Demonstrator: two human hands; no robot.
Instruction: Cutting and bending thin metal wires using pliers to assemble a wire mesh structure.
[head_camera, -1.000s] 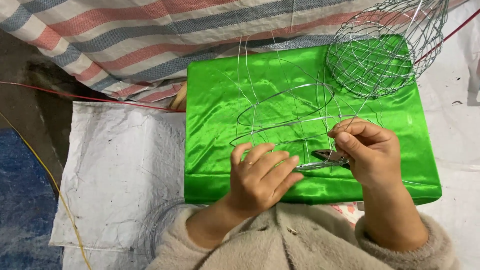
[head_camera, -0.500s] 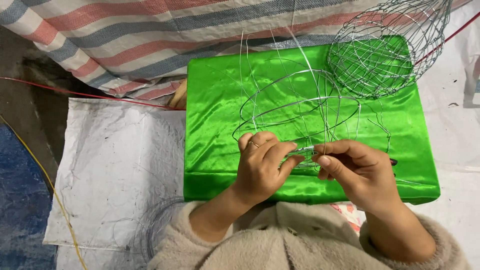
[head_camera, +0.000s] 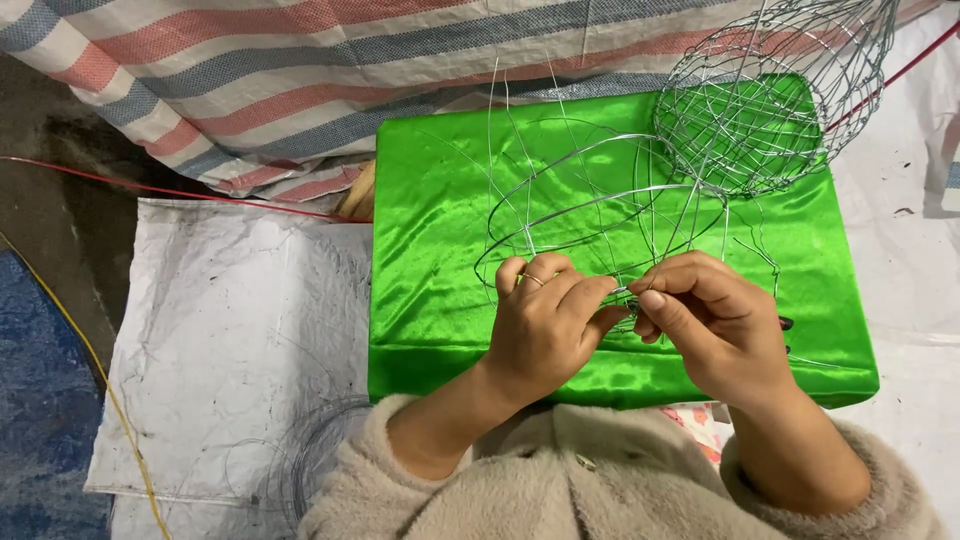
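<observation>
A half-built frame of thin silver wire (head_camera: 590, 210), made of rings and upright strands, stands over a shiny green cloth pad (head_camera: 440, 260). My left hand (head_camera: 545, 325) pinches the frame's lower ring at its near side. My right hand (head_camera: 715, 320) meets it there, fingertips closed on the same wire joint. Both hands touch at the fingertips. A small dark tool (head_camera: 783, 324) peeks out beside my right hand on the cloth; what it is I cannot tell.
A finished wire cage (head_camera: 780, 90) sits at the pad's far right corner. Striped tarp (head_camera: 300, 70) lies behind. A white woven sheet (head_camera: 230, 330) is to the left, with a coil of wire (head_camera: 310, 460), a red cord (head_camera: 150, 188) and a yellow cord (head_camera: 90, 360).
My hands have come together at the frame's near ring. The right hand moved left and no longer shows the pliers it held a second ago. The frame has shifted slightly.
</observation>
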